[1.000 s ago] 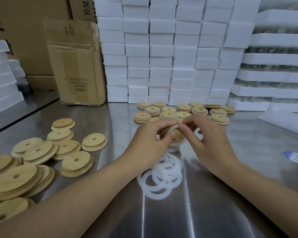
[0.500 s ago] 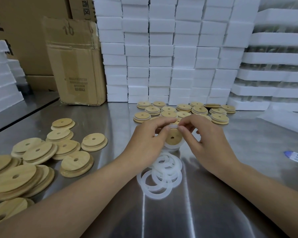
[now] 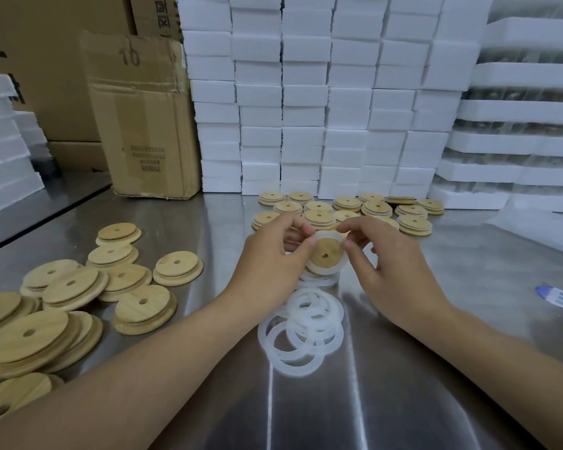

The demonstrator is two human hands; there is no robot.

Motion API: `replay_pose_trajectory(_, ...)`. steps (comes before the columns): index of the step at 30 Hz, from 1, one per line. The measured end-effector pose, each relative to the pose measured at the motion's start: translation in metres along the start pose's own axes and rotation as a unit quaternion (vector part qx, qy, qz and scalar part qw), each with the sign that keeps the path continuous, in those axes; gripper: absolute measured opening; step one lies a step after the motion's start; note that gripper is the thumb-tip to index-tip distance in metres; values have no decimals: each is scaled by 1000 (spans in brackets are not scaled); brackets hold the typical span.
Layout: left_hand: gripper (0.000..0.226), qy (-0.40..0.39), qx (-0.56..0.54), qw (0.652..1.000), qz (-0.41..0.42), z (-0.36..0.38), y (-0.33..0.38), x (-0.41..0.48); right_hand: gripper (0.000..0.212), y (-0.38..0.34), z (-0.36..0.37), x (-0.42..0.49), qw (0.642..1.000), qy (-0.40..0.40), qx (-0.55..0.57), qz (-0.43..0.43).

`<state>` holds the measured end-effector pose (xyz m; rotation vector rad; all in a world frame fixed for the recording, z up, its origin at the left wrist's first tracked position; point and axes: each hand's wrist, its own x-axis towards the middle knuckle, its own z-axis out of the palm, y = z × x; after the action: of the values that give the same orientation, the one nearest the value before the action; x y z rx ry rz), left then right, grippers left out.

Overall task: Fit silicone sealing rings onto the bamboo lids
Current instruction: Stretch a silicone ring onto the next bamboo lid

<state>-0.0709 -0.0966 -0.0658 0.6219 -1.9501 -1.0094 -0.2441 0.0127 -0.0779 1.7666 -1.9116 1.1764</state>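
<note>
**Trainee:** Where is the workpiece?

**Instructor:** The lid (image 3: 327,251) is held in the air just beyond the ring pile (image 3: 301,329), with its holed face toward the camera. A ring (image 3: 316,270) encircles that face.

**Trainee:** How do the hands hold it?

**Instructor:** The left hand (image 3: 270,264) pinches the lid's left edge between curled thumb and fingers. The right hand (image 3: 394,271) pinches the ring at the upper right edge. Neither hand is spread; both are closed on the one piece.

**Trainee:** How should the person finish the step?

**Instructor:** The ring looks nearly seated, though its far side is hidden. The person should probably turn the lid in the left hand and run the right fingertips round the edge, pressing evenly. Silicone likely twists if pulled at one spot, so stretch should be kept small. A raised or rolled section should be checked for before release.

**Trainee:** Where is the stock?

**Instructor:** Bare lids (image 3: 137,306) lie well left of the ring pile. More lids (image 3: 348,206) lie beyond it; whether those carry rings cannot be told.
</note>
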Motion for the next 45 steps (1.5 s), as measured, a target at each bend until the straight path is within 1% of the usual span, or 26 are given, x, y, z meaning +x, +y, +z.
replay_pose_trajectory(10,9,-10,-24,999,-44,-1,6,-2,25,-3,-1,-1,1000,-2,-9,9)
replay_pose_trajectory(20,10,-17,-43,996,-78,0,9,-1,25,-2,-1,1,1000,-7,18,21)
replay_pose_trajectory(27,9,-17,-54,994,-92,-2,11,-2,28,-3,-2,2,993,-12,114,27)
replay_pose_trajectory(30,9,-17,-51,994,-90,-1,11,-2,27,-3,-3,2,991,-11,134,26)
replay_pose_trajectory(35,7,-24,-50,995,-82,-1,10,-2,27,-2,-3,2,992,-14,119,24)
replay_pose_trajectory(41,6,-31,-51,995,-84,-3,7,-1,22,4,0,4,997,-20,68,11)
replay_pose_trajectory(45,5,-30,-43,996,-79,-5,4,0,22,7,1,4,998,-26,57,16)
